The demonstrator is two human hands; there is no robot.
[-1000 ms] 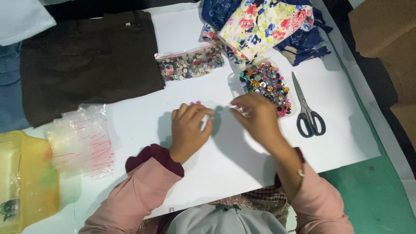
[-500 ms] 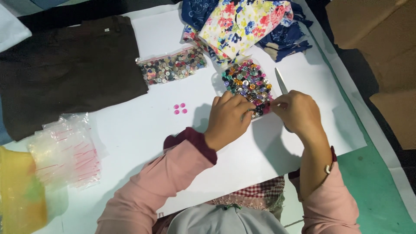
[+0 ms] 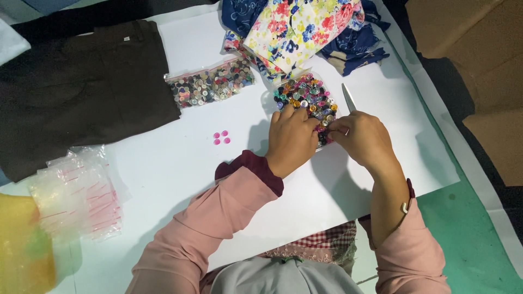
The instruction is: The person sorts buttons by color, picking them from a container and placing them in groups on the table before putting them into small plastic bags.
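Observation:
My left hand [image 3: 291, 139] and my right hand [image 3: 359, 139] meet at the near edge of a clear bag heaped with multicoloured buttons [image 3: 308, 95]. The left fingers curl over the bag's near rim. My right thumb and forefinger pinch together against the buttons, and what they hold is hidden. A few small pink buttons [image 3: 222, 137] lie loose on the white sheet [image 3: 163, 163], left of my left hand. A scissor blade [image 3: 348, 98] sticks out behind my right hand, with the rest of the scissors hidden.
A second bag of duller buttons [image 3: 210, 87] lies beside a dark garment [image 3: 76, 87]. Floral fabrics [image 3: 302, 27] are piled at the back. Empty clear zip bags [image 3: 81, 190] and a yellow container [image 3: 22, 245] sit at the left. Cardboard [image 3: 468, 54] lies to the right.
Both hands moved from the middle of the sheet up to the bag of coloured buttons. The pink buttons now lie loose on the sheet. My right hand now covers the scissors.

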